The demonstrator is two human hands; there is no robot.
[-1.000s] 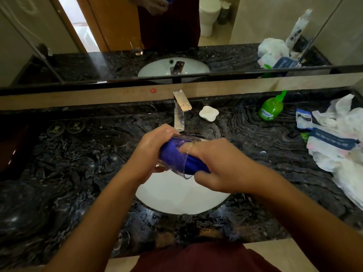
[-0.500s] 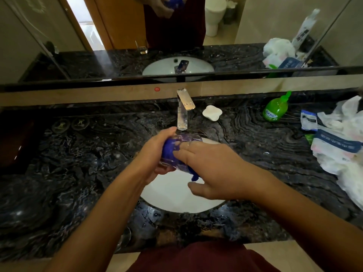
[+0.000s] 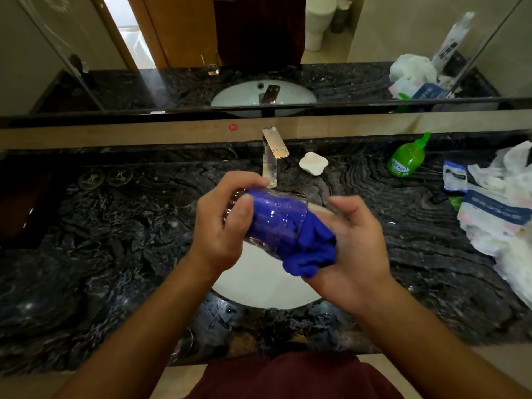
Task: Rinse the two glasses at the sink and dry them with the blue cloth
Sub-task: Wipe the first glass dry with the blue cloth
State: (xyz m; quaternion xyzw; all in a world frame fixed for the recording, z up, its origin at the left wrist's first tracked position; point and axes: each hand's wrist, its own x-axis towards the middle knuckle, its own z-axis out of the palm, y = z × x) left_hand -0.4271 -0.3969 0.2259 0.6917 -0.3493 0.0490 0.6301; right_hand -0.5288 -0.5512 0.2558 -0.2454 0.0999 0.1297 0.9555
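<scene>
Over the white basin point(image 3: 259, 286), the left hand point(image 3: 221, 226) curled its grip round the base of the glass tumbler point(image 3: 273, 220) lying sideways – bracing it – while the right hand point(image 3: 348, 249) pinched the blue cloth point(image 3: 311, 251) stuffed inside to dry it; a second glass point(image 3: 184, 345) waited on the bench point(image 3: 86, 254)

We see our right hand point(image 3: 349, 243) has drawn back from the glass point(image 3: 273, 223), fingers point(image 3: 342, 203) now spread, and more blue cloth point(image 3: 309, 254) bulges out of its mouth.
</scene>
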